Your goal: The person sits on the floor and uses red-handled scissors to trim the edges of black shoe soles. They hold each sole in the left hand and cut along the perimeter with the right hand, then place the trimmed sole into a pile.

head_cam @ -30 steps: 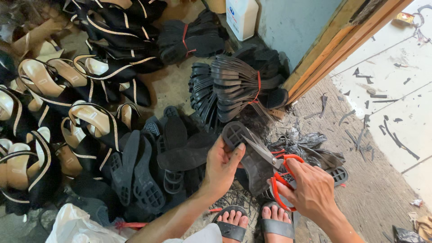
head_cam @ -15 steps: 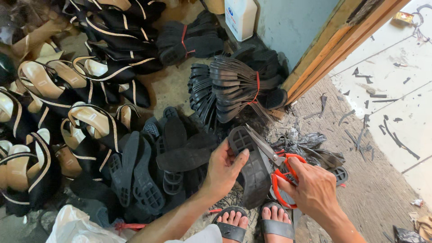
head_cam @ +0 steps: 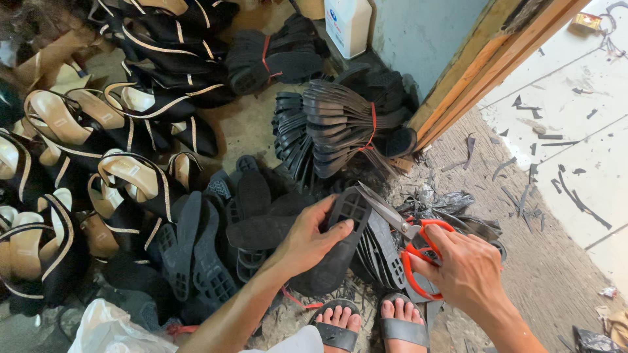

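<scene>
Overhead, head camera, single view. Left hand was clamped on a black rubber shoe sole, thumb along the near edge and fingers curled over the far edge; the sole was tilted, tread side up, its heel end pointing up toward the scissors. Right hand gripped the red-handled scissors, fingers through the loops. The blades stood slightly parted, tips at the upper edge of the sole, touching or just beside it; contact could not be confirmed. The two hands were apart, the sole and scissors between them.

Under the hands lay a loose heap of black soles, some tread up. Beyond it sat a fanned bundle of soles tied with a red band, and a second tied bundle farther back. Along the left side, rows of tan-and-black strapped sandals were stacked close together. A white plastic jug stood by the wall. Black offcuts were scattered on the pale floor to the right. The person's feet in sandals showed at the bottom edge, below the held sole.
</scene>
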Action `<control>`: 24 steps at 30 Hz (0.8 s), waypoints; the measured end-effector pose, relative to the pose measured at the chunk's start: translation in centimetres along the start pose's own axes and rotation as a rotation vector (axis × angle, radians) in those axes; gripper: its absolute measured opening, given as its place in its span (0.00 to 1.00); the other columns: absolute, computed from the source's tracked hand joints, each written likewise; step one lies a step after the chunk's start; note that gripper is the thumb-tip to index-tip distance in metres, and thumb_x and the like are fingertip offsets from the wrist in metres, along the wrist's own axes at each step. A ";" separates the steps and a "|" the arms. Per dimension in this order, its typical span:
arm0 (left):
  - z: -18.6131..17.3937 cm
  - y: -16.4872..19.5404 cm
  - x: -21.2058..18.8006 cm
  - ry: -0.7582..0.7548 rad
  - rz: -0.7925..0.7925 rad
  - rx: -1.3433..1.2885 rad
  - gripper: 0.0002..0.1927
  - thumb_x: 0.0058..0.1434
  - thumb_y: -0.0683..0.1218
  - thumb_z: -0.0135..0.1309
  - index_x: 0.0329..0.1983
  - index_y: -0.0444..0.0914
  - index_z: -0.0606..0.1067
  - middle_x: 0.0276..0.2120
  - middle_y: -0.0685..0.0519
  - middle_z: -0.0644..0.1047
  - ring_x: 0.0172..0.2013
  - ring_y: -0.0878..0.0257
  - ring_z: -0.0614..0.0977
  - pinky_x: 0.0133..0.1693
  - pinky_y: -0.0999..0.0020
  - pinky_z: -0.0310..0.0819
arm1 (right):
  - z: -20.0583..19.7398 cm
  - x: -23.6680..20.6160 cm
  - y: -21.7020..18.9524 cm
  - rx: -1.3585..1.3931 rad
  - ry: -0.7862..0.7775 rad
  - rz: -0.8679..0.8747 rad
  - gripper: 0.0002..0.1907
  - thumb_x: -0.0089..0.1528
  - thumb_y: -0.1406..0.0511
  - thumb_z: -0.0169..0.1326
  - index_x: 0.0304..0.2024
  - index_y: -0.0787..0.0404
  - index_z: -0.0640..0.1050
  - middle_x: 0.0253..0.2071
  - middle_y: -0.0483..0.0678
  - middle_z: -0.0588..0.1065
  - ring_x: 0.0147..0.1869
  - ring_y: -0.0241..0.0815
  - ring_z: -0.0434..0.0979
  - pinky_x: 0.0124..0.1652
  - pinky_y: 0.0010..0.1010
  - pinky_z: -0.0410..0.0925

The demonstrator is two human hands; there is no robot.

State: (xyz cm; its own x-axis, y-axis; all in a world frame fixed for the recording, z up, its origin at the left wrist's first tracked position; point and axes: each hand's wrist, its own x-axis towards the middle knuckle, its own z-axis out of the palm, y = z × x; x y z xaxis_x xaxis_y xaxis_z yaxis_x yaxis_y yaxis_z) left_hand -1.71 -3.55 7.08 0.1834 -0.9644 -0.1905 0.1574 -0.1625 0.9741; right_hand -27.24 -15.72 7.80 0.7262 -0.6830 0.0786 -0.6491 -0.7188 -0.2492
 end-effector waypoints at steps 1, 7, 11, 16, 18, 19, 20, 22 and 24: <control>-0.6 0.4 0.0 -0.026 -0.026 0.031 0.15 0.66 0.41 0.56 0.56 0.34 0.74 0.35 0.61 0.74 0.34 0.75 0.70 0.35 0.77 0.68 | -0.1 0.1 0.2 -0.004 -0.012 -0.010 0.30 0.47 0.45 0.64 0.44 0.54 0.78 0.27 0.47 0.79 0.28 0.50 0.78 0.32 0.39 0.69; -3.2 1.6 0.0 -0.181 -0.073 0.084 0.21 0.65 0.41 0.56 0.61 0.33 0.73 0.44 0.59 0.78 0.42 0.76 0.74 0.44 0.78 0.73 | -1.1 0.5 1.1 -0.028 -0.121 -0.042 0.32 0.48 0.42 0.66 0.47 0.51 0.79 0.26 0.45 0.80 0.30 0.47 0.79 0.34 0.37 0.70; -3.2 1.4 0.1 -0.207 -0.138 0.030 0.21 0.65 0.41 0.57 0.61 0.33 0.74 0.43 0.59 0.77 0.41 0.74 0.72 0.42 0.76 0.71 | -1.4 0.7 0.3 0.021 0.036 -0.179 0.29 0.49 0.47 0.61 0.46 0.57 0.78 0.37 0.46 0.81 0.38 0.46 0.82 0.36 0.36 0.70; -3.2 1.0 0.4 -0.237 -0.128 0.005 0.23 0.64 0.41 0.57 0.62 0.34 0.72 0.43 0.60 0.77 0.43 0.74 0.74 0.46 0.77 0.72 | -1.5 1.0 -0.5 -0.011 -0.013 -0.129 0.29 0.48 0.46 0.62 0.43 0.57 0.78 0.36 0.45 0.81 0.37 0.46 0.81 0.36 0.36 0.71; -3.6 0.9 0.4 -0.254 -0.168 0.022 0.24 0.63 0.42 0.57 0.63 0.34 0.73 0.42 0.60 0.78 0.42 0.73 0.75 0.45 0.76 0.73 | -1.6 1.0 -0.3 -0.015 -0.041 -0.151 0.28 0.48 0.45 0.64 0.41 0.56 0.78 0.35 0.45 0.81 0.35 0.46 0.81 0.35 0.36 0.70; -4.0 0.9 0.4 -0.261 -0.187 0.032 0.24 0.62 0.42 0.58 0.63 0.34 0.73 0.42 0.60 0.78 0.41 0.73 0.75 0.45 0.75 0.73 | -1.6 1.0 -0.1 -0.019 -0.068 -0.154 0.28 0.49 0.44 0.65 0.41 0.54 0.78 0.34 0.44 0.81 0.34 0.46 0.81 0.34 0.37 0.70; -4.5 1.0 0.4 -0.315 -0.167 0.057 0.24 0.62 0.42 0.58 0.63 0.33 0.73 0.43 0.60 0.78 0.42 0.73 0.75 0.46 0.75 0.73 | -1.6 1.1 0.1 -0.024 -0.096 -0.157 0.28 0.49 0.43 0.66 0.40 0.53 0.78 0.33 0.44 0.81 0.33 0.46 0.81 0.34 0.37 0.70; -5.4 1.0 0.7 -0.426 -0.124 0.106 0.24 0.63 0.42 0.57 0.63 0.32 0.73 0.44 0.60 0.79 0.43 0.73 0.74 0.47 0.75 0.72 | -1.6 1.0 0.7 -0.023 -0.149 -0.189 0.29 0.47 0.44 0.67 0.41 0.53 0.79 0.29 0.44 0.79 0.31 0.47 0.81 0.33 0.37 0.70; -6.2 1.0 1.0 -0.503 -0.161 0.108 0.25 0.63 0.44 0.57 0.63 0.33 0.73 0.44 0.61 0.78 0.44 0.74 0.74 0.48 0.75 0.71 | -1.4 1.1 1.4 -0.011 -0.154 -0.260 0.29 0.46 0.46 0.67 0.41 0.54 0.79 0.28 0.45 0.79 0.30 0.47 0.80 0.33 0.37 0.70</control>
State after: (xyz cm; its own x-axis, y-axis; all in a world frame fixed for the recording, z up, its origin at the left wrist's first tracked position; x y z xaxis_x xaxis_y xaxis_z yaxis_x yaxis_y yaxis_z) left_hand 4.66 -3.39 7.15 -0.3265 -0.9022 -0.2818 0.0402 -0.3111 0.9495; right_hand -27.67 -17.69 8.88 0.8934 -0.4491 -0.0090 -0.4391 -0.8688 -0.2291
